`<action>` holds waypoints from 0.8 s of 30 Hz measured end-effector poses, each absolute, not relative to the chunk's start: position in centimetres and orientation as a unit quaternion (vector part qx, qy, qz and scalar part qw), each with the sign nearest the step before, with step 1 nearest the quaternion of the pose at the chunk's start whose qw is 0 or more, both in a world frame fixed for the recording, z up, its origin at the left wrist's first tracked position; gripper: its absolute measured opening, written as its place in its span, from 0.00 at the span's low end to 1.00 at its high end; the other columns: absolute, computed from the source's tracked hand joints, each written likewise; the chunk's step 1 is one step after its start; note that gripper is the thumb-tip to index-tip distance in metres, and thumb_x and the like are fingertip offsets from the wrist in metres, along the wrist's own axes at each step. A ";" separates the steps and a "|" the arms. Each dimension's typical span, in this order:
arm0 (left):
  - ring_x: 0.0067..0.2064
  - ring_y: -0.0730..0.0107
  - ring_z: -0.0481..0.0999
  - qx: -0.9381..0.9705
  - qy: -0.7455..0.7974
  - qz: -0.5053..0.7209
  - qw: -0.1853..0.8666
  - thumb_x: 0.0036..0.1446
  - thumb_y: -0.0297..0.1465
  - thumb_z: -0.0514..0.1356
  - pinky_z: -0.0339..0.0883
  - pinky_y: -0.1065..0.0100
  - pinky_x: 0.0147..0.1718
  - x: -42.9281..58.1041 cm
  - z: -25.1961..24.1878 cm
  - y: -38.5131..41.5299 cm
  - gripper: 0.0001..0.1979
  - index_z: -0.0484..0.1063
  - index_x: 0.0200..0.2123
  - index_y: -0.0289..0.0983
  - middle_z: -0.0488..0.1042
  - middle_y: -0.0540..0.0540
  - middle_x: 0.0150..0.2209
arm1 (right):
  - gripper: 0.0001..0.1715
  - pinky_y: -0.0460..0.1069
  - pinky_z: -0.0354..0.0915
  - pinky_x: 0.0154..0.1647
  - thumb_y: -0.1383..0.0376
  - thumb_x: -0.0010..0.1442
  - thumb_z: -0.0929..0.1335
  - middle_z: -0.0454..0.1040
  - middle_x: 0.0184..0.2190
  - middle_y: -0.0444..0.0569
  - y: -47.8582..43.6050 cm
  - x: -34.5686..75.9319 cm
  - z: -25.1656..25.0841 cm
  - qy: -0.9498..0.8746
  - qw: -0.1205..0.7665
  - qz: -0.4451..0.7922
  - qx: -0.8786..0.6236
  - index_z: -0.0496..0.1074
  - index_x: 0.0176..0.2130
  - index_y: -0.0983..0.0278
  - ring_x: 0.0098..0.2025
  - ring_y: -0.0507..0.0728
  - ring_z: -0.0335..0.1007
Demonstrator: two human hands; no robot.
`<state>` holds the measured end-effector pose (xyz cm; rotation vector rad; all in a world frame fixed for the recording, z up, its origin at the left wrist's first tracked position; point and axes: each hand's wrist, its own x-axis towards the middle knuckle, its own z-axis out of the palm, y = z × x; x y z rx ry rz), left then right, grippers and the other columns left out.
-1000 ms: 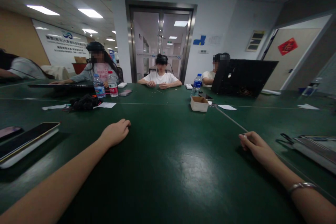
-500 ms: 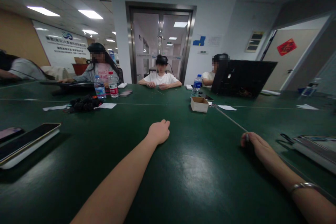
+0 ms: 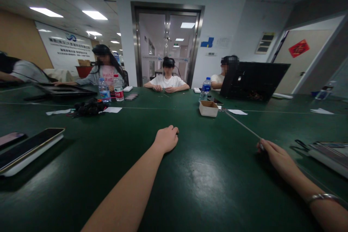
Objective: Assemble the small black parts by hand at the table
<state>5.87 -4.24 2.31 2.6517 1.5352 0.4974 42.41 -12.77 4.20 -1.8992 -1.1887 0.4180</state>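
At your far left, a pink phone (image 3: 11, 140) and a dark-screened device (image 3: 31, 148) lie side by side, both near the left edge of view. Beyond them sit one black tangled bundle (image 3: 88, 107) and two bottles, one blue-capped (image 3: 104, 90) and one red-capped (image 3: 119, 88).

A broad stretch of green tabletop (image 3: 89, 159) leaves you room between that device and your left forearm. Your left hand (image 3: 166, 140) is at the middle, its fingers curled inward; whether they grip anything cannot be told.

Ahead and slightly right stands one open box (image 3: 208, 109), its rim facing up, with a third bottle (image 3: 204, 90) just behind it and a monitor (image 3: 254, 81) farther right. Between your two hands the surface runs wide.

Your right hand (image 3: 277, 156) pinches a small shiny piece (image 3: 261, 146) at its fingertips, too small to name, close to a pale line (image 3: 241, 123) in the tabletop. A narrower gap separates that hand from one grey device (image 3: 330, 156) by the right edge.
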 end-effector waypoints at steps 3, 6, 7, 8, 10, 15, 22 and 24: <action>0.42 0.65 0.72 0.856 0.493 0.156 0.021 0.60 0.33 0.47 0.66 0.65 0.38 5.9 2.5 -4.5 0.15 0.68 0.46 0.40 0.71 0.44 0.44 | 0.19 0.55 0.59 0.32 0.52 0.51 0.59 0.71 0.25 0.57 -12.9 42.4 4.3 -0.464 0.417 0.172 -0.762 0.68 0.20 0.59 0.27 0.60 0.66; 0.42 0.65 0.72 0.856 0.493 0.157 0.017 0.60 0.33 0.47 0.66 0.65 0.39 5.9 2.6 -4.5 0.15 0.68 0.46 0.40 0.71 0.44 0.44 | 0.17 0.55 0.60 0.33 0.53 0.52 0.58 0.72 0.27 0.58 -13.3 42.4 4.6 -0.442 0.425 0.152 -0.775 0.67 0.23 0.59 0.29 0.60 0.67; 0.42 0.65 0.72 0.855 0.494 0.157 0.016 0.60 0.33 0.47 0.66 0.65 0.39 5.9 2.6 -4.5 0.15 0.68 0.46 0.40 0.71 0.44 0.44 | 0.17 0.55 0.60 0.34 0.53 0.52 0.58 0.73 0.29 0.59 -13.4 42.3 4.7 -0.439 0.432 0.132 -0.777 0.67 0.25 0.59 0.30 0.60 0.67; 0.42 0.65 0.72 0.855 0.495 0.156 0.015 0.60 0.33 0.48 0.66 0.65 0.39 5.9 2.5 -4.5 0.15 0.69 0.46 0.40 0.71 0.44 0.44 | 0.16 0.55 0.60 0.35 0.54 0.53 0.57 0.73 0.30 0.59 -13.5 42.3 4.8 -0.439 0.437 0.106 -0.778 0.67 0.27 0.58 0.31 0.60 0.68; 0.42 0.65 0.72 0.855 0.495 0.154 0.012 0.59 0.33 0.48 0.66 0.65 0.38 5.9 2.5 -4.4 0.15 0.68 0.46 0.40 0.71 0.44 0.44 | 0.15 0.55 0.60 0.35 0.54 0.53 0.56 0.73 0.32 0.59 -13.6 42.2 4.9 -0.441 0.432 0.053 -0.785 0.65 0.31 0.58 0.33 0.61 0.68; 0.42 0.65 0.72 0.854 0.497 0.154 0.006 0.60 0.34 0.47 0.66 0.65 0.39 5.9 2.3 -4.3 0.15 0.68 0.47 0.41 0.70 0.44 0.45 | 0.19 0.57 0.61 0.33 0.50 0.48 0.60 0.75 0.36 0.61 -13.2 42.7 4.6 -0.439 0.331 0.051 -0.833 0.67 0.34 0.59 0.36 0.67 0.69; 0.43 0.66 0.72 0.859 0.492 0.142 0.018 0.60 0.34 0.47 0.66 0.66 0.38 5.7 2.4 -4.3 0.16 0.67 0.48 0.41 0.70 0.45 0.45 | 0.21 0.59 0.63 0.36 0.50 0.46 0.59 0.76 0.39 0.55 -12.3 44.8 3.4 -0.471 0.213 0.050 -0.854 0.75 0.29 0.56 0.41 0.69 0.70; 0.43 0.66 0.72 0.857 0.494 0.144 0.014 0.60 0.34 0.47 0.66 0.66 0.39 5.7 2.4 -4.3 0.16 0.67 0.48 0.41 0.70 0.44 0.45 | 0.21 0.58 0.63 0.36 0.51 0.45 0.59 0.76 0.40 0.54 -12.1 45.2 3.0 -0.474 0.207 0.046 -0.854 0.76 0.28 0.55 0.41 0.69 0.70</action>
